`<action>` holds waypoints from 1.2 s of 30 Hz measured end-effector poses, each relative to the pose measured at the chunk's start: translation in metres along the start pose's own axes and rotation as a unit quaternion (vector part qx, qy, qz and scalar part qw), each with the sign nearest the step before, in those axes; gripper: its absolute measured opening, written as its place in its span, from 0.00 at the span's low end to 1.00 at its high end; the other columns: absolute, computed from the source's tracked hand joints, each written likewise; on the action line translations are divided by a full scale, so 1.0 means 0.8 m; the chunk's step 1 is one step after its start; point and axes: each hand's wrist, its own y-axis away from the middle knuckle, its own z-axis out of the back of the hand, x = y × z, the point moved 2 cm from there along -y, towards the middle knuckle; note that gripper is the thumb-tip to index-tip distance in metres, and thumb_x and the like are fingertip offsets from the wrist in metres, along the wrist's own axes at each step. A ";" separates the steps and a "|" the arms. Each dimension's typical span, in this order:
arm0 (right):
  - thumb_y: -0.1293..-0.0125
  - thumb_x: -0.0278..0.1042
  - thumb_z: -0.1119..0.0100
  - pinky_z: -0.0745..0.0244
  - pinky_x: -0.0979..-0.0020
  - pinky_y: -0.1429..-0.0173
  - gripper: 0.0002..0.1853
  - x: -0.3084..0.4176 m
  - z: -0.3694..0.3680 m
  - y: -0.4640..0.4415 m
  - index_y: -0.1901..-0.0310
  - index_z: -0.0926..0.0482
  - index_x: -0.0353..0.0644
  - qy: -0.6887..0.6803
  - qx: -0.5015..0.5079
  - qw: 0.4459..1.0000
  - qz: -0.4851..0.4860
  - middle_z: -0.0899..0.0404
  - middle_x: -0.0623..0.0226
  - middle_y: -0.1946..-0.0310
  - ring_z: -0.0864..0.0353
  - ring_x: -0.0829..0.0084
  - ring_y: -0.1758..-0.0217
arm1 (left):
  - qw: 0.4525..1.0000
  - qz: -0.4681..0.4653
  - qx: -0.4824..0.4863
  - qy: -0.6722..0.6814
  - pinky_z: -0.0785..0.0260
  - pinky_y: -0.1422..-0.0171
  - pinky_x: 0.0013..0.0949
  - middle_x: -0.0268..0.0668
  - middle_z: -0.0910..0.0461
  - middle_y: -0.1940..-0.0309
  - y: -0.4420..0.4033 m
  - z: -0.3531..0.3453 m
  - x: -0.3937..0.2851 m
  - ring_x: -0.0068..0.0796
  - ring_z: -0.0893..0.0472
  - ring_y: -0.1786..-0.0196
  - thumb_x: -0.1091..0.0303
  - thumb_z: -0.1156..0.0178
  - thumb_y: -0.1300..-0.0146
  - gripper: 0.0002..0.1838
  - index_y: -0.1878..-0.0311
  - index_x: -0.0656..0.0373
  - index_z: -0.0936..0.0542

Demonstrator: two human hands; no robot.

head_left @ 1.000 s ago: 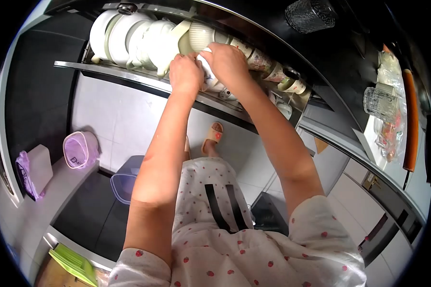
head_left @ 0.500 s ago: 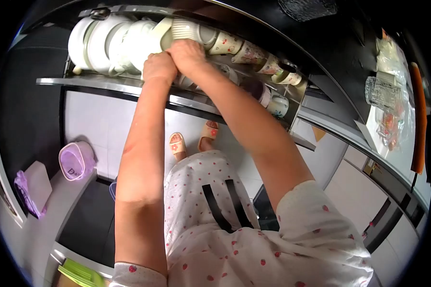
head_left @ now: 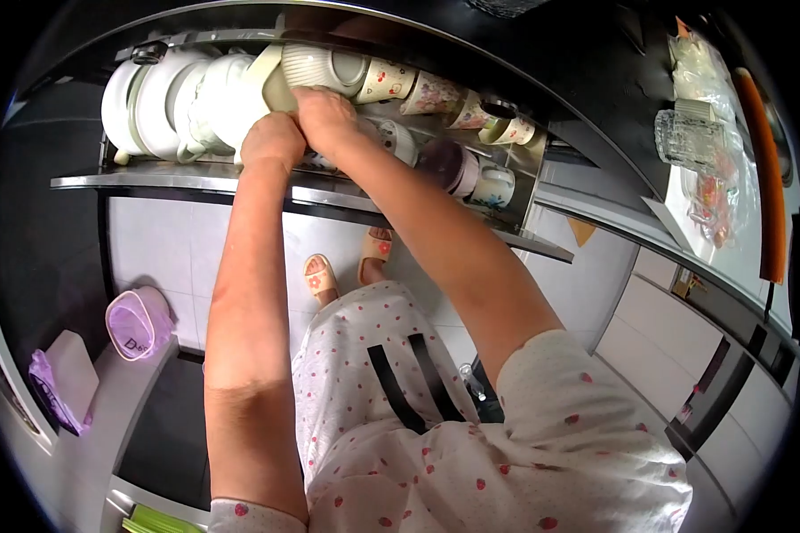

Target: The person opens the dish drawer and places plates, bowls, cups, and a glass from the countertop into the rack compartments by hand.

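Both my hands reach into an open pull-out dish drawer at the top of the head view. My left hand (head_left: 273, 140) is closed at the lower edge of a cream bowl (head_left: 276, 86) standing on its side, its fingertips hidden. Right beside it, my right hand (head_left: 327, 117) curls its fingers against the same bowl, just below a white ribbed bowl (head_left: 306, 67). White plates (head_left: 158, 102) and other white dishes stand upright to the left. Patterned cups (head_left: 387, 81) lie tilted to the right, with mugs (head_left: 492, 187) below them.
The drawer's metal front rail (head_left: 173, 176) runs under my forearms. A dark counter edge overhangs the drawer. On the right counter are a clear glass (head_left: 687, 140) and an orange-handled object (head_left: 763, 178). A small bin with a purple liner (head_left: 140, 323) stands at left.
The whole view has shifted, so the drawer and dishes appear farther left and slightly lower. Both hands stay at the cream bowl, with little visible movement against the dishes.
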 end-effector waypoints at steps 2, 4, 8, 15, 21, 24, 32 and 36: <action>0.44 0.35 0.49 0.32 0.59 0.49 0.13 -0.004 0.022 0.017 0.58 0.26 0.42 -0.015 -0.012 1.000 -0.009 0.27 0.54 0.55 0.28 0.54 0.50 | 0.998 -0.009 -0.047 0.029 0.31 0.50 0.39 0.43 0.23 0.57 0.009 0.002 -0.011 0.41 0.24 0.52 0.63 0.54 0.41 0.15 0.58 0.57 0.22; 0.44 0.34 0.48 0.33 0.59 0.48 0.14 -0.016 0.039 0.034 0.56 0.27 0.42 -0.030 -0.026 0.999 -0.023 0.27 0.54 0.54 0.29 0.54 0.50 | 0.998 -0.013 -0.044 0.040 0.31 0.50 0.39 0.43 0.23 0.57 0.023 0.002 -0.029 0.41 0.24 0.53 0.63 0.54 0.41 0.15 0.58 0.57 0.22; 0.47 0.28 0.52 0.34 0.60 0.45 0.13 -0.054 0.054 0.060 0.57 0.27 0.42 -0.070 -0.018 0.997 -0.036 0.28 0.51 0.53 0.29 0.54 0.49 | 0.997 -0.041 -0.037 0.046 0.32 0.49 0.39 0.43 0.23 0.57 0.028 -0.016 -0.045 0.41 0.24 0.52 0.64 0.54 0.42 0.14 0.58 0.57 0.22; 0.48 0.26 0.52 0.32 0.63 0.46 0.19 -0.085 0.065 0.074 0.51 0.28 0.45 -0.051 0.071 0.990 -0.113 0.27 0.53 0.54 0.28 0.56 0.49 | 0.997 -0.080 0.006 0.011 0.33 0.46 0.37 0.40 0.25 0.52 0.013 -0.024 -0.034 0.40 0.26 0.49 0.68 0.54 0.43 0.16 0.53 0.44 0.23; 0.49 0.28 0.49 0.34 0.64 0.43 0.27 -0.053 0.053 0.067 0.44 0.34 0.45 0.003 0.143 0.988 -0.052 0.29 0.52 0.51 0.29 0.56 0.47 | 0.993 -0.079 0.047 -0.069 0.33 0.46 0.39 0.45 0.26 0.51 0.001 -0.033 -0.031 0.41 0.26 0.48 0.69 0.52 0.45 0.16 0.54 0.53 0.23; 0.48 0.31 0.48 0.37 0.64 0.41 0.25 -0.070 0.035 0.075 0.45 0.33 0.43 -0.038 0.049 0.998 0.010 0.28 0.52 0.51 0.30 0.55 0.47 | 0.996 -0.053 0.037 -0.055 0.33 0.47 0.40 0.47 0.26 0.53 0.010 -0.029 -0.038 0.42 0.25 0.49 0.68 0.52 0.45 0.16 0.54 0.56 0.23; 0.41 0.24 0.55 0.29 0.70 0.55 0.12 -0.034 0.150 0.171 0.56 0.26 0.39 -0.289 -0.199 0.934 -0.064 0.22 0.57 0.63 0.22 0.62 0.60 | 0.924 -0.175 -0.135 0.314 0.31 0.59 0.40 0.50 0.22 0.68 0.103 -0.009 -0.117 0.48 0.22 0.63 0.67 0.50 0.42 0.11 0.60 0.59 0.22; 0.47 0.21 0.51 0.29 0.65 0.59 0.10 -0.048 0.219 0.227 0.62 0.26 0.41 -0.336 -0.342 0.877 -0.037 0.23 0.58 0.68 0.23 0.59 0.63 | 0.848 -0.251 -0.134 0.447 0.31 0.60 0.34 0.45 0.21 0.70 0.183 0.008 -0.187 0.40 0.22 0.66 0.70 0.52 0.40 0.10 0.60 0.60 0.23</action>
